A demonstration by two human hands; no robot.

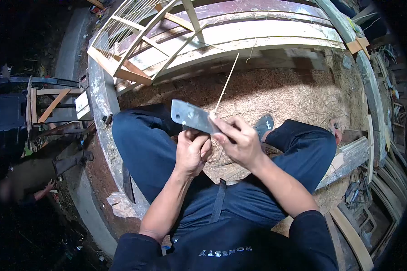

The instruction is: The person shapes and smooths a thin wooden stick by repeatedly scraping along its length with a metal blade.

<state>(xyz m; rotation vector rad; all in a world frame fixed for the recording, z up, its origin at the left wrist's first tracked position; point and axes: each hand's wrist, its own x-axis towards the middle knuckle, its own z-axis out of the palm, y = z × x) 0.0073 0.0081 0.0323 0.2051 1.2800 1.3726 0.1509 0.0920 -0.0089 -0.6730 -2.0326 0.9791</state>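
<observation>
A broad-bladed knife (pixel 187 115) with a small hole near its squared end lies across the front of my hands, its blade reaching up and to the left. My right hand (pixel 242 141) is closed at the knife's near end; its handle is hidden. A thin bamboo strip (pixel 226 86) rises past the blade beside my right fingertips, angled up and slightly right. Below the blade, my left hand (pixel 192 154) is closed in a fist, in line with the strip's lower part, which the blade and fingers cover.
At the upper left, a wooden frame with thin rods (pixel 142 38) rests on a plank bench (pixel 276 36). Shavings (pixel 276 97) cover the ground between my legs. Timber beams (pixel 105 113) border both sides. Curved wood strips (pixel 352 237) lie at right. Another person (pixel 36 176) is at far left.
</observation>
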